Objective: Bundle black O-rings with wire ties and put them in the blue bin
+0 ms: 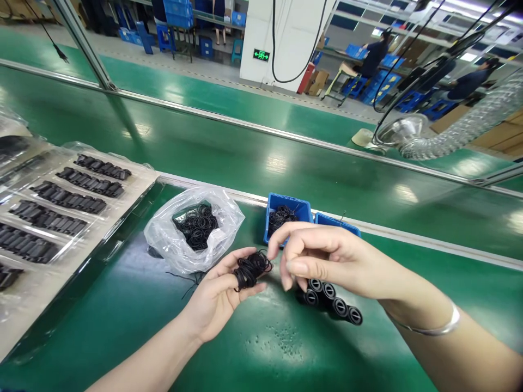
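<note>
My left hand [220, 294] is closed around a bundle of thin black rings [251, 270], palm turned up. Just right of the bundle hovers my right hand [318, 256], its fingers bent and apart, with nothing visible in them. A clear plastic bag [157, 231] stands open beyond my left hand, with a heap of similar black rings [196, 226] inside. Behind my right hand is a blue bin [290, 200], also holding black rings. Several black cylindrical parts [340, 307] with slotted round ends lie below my right hand, partly covered by it.
On the left, a pale tray [134, 188] carries rows of black parts [69, 197]. A second blue bin [337, 222] is mostly hidden by my right hand. A metal rail [408, 237] edges the green bench. A silver duct [461, 128] hangs at the right; people sit farther back.
</note>
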{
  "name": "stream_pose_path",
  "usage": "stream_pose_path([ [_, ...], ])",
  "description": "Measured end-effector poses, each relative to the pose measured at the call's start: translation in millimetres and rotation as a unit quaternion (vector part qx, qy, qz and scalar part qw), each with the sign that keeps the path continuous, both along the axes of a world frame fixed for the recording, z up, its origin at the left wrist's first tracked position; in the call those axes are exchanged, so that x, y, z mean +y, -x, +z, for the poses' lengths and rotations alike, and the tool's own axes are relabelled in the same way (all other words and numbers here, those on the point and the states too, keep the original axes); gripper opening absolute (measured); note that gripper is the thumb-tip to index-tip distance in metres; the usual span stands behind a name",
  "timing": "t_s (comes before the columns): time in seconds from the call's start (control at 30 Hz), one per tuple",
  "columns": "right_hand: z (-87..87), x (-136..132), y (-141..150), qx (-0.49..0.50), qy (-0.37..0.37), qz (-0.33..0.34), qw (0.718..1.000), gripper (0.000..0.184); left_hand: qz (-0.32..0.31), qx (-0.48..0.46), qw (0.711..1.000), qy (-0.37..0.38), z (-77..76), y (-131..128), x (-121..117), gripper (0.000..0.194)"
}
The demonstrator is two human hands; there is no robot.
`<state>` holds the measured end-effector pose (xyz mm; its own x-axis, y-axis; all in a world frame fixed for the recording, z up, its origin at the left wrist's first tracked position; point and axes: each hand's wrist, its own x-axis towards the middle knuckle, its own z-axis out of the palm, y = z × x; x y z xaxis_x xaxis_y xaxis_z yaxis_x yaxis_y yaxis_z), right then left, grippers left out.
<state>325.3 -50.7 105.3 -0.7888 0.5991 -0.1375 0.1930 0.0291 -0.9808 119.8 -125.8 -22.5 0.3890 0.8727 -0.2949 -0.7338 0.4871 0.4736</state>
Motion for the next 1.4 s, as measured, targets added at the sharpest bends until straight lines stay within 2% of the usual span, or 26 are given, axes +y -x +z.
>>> stream_pose_path([
  [0.13,-15.3,-5,11,0.055,0.099,0.002,0.994,0.02,-0.01,-0.027,0.999,0.013,-0.3,0,-1,0.042],
  [0.27,-33.9,-6,19,0.079,0.1,-0.001,0.992,0.023,-0.002,-0.043,0.999,0.008,-1.5,-1,-1,0.046],
  [0.37,-44.0,-7,21,0.102,0.118,0.002,0.988,0.023,0.006,-0.038,0.999,-0.005,-3.8,-1,-2,0.036],
  [0.5,-47.8,-6,17,0.13,0.137,-0.02,0.982,0.023,0.022,-0.01,1.0,-0.003,-4.2,-2,-1,0.021],
  [0.67,-48.0,-10,14,0.153,0.15,-0.064,0.975,0.024,0.041,0.015,0.999,0.017,-0.6,-3,1,0.017],
  [0.8,-40.2,-6,12,0.14,0.113,-0.093,0.979,0.028,0.036,0.019,0.999,0.022,-1.4,-3,0,0.018],
  [0.83,-36.8,2,9,0.126,0.081,-0.108,0.983,0.028,0.034,0.019,0.999,0.021,-2.2,-3,0,0.019],
  [0.9,-30.7,30,-1,0.069,-0.034,-0.165,0.983,0.027,0.023,0.014,1.0,0.016,-3.7,-3,-1,0.019],
  [0.93,-28.9,50,-8,0.025,-0.111,-0.206,0.972,0.026,0.015,0.01,1.0,0.014,-4.3,-3,-2,0.02],
  [0.97,-28.2,72,-17,-0.045,-0.191,-0.259,0.946,0.026,0.005,0.007,1.0,0.012,-4.5,-3,-2,0.02],
  [1.0,-28.9,94,-26,-0.151,-0.261,-0.291,0.908,0.027,-0.006,0.004,1.0,0.01,-4.5,-3,-3,0.02],
  [1.03,-30.6,116,-37,-0.29,-0.318,-0.306,0.849,0.028,-0.016,0.001,1.0,0.008,-4.3,-4,-3,0.021],
  [1.07,-33.2,135,-47,-0.433,-0.352,-0.3,0.773,0.034,-0.024,-0.001,1.0,0.006,-4.0,-4,-4,0.021],
  [1.1,-36.1,151,-58,-0.482,-0.355,-0.307,0.74,0.047,-0.029,-0.003,1.0,0.005,-3.6,-4,-4,0.022],
  [1.13,-39.1,163,-67,-0.506,-0.355,-0.314,0.72,0.052,-0.033,-0.004,0.999,0.005,-3.4,-4,-4,0.022],
  [1.23,-44.6,175,-84,-0.544,-0.367,-0.324,0.682,0.038,-0.044,-0.012,0.999,0.003,-3.7,-5,-5,0.023],
  [1.33,-41.9,158,-85,-0.541,-0.4,-0.32,0.667,0.039,-0.053,-0.021,0.998,0.0,-4.8,-5,-5,0.027],
  [1.4,-36.4,131,-76,-0.526,-0.423,-0.311,0.669,0.041,-0.054,-0.029,0.998,-0.003,-5.0,-5,-6,0.031],
])
